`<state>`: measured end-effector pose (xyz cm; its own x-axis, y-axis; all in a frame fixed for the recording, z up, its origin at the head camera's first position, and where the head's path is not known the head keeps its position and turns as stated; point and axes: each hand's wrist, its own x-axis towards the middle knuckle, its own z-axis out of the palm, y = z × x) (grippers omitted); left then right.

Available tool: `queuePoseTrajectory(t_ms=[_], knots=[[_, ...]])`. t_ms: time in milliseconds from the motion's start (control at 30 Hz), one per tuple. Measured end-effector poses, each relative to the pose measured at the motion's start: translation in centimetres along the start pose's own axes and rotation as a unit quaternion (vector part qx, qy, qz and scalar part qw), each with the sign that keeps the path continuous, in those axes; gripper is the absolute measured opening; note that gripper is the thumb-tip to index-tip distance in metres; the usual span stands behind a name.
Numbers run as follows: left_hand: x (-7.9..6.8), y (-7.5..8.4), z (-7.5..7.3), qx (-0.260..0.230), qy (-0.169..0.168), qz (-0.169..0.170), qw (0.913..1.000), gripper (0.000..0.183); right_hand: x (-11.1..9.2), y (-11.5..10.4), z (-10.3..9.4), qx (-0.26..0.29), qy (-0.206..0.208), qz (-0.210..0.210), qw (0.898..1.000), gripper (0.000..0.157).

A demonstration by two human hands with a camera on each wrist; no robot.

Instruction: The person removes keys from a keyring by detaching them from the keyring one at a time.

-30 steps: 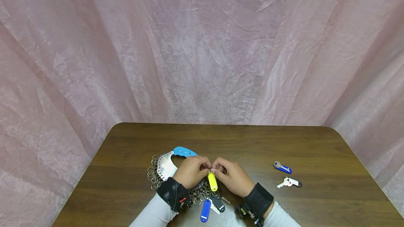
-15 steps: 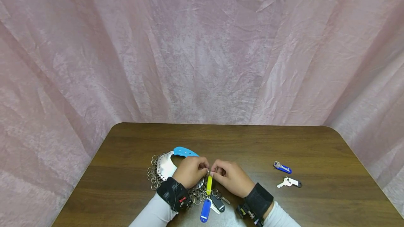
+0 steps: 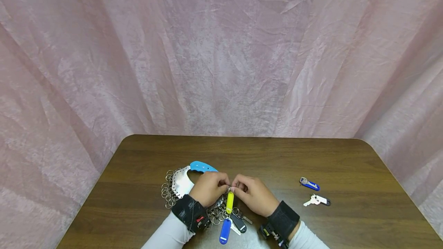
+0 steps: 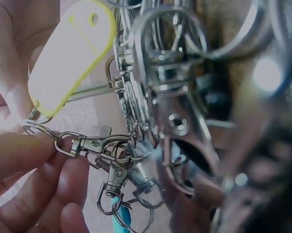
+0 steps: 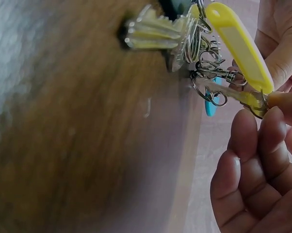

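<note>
In the head view, my left hand [image 3: 209, 188] and right hand [image 3: 255, 196] meet fingertip to fingertip over the table. Both pinch at a small metal key ring [image 4: 33, 127]. From this ring hangs a yellow key tag [image 3: 230, 203]; a key [image 5: 226, 90] beside the tag shows in the right wrist view. Linked to the ring in the left wrist view is a swivel clasp [image 4: 88, 143]. Partly under my left hand lies a silver plate [image 3: 181, 183] with a blue handle [image 3: 202, 166], its edge lined with metal rings [image 3: 168, 195]. Fingers hide part of the ring.
Near the front edge lie a blue key tag [image 3: 225, 231] and a black key tag [image 3: 238, 223] with keys. At the right on the wooden table [image 3: 363, 172] are a blue tag with a key [image 3: 309, 183] and a black tag with a key [image 3: 317, 200]. A pink curtain [image 3: 242, 49] hangs behind.
The yellow key tag has turned edge-on and then partly back, shifting slightly left. Both hands stay in nearly the same place, with small finger movements.
</note>
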<state>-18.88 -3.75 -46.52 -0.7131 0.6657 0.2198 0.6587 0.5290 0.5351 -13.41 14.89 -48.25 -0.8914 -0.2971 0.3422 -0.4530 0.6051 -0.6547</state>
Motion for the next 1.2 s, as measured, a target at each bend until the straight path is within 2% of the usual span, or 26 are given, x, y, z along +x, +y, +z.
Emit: queuePoseTrajectory(t_ms=[333, 600, 1200], knots=[[0.11, -0.11, 0.12, 0.017, -0.006, 0.022, 0.9996, 0.014, 0.02, 0.07, -0.01, 0.009, -0.001, 0.006, 1.000, 0.009], [0.11, -0.09, 0.18, 0.013, -0.006, 0.033, 0.9994, 0.014, -0.06, 0.16, -0.05, 0.013, -0.008, 0.011, 1.000, 0.009], [0.13, 0.17, -0.17, 0.001, -0.013, 0.030, 0.9995, 0.012, -0.14, 0.18, -0.09, 0.006, -0.022, 0.039, 0.999, 0.009]])
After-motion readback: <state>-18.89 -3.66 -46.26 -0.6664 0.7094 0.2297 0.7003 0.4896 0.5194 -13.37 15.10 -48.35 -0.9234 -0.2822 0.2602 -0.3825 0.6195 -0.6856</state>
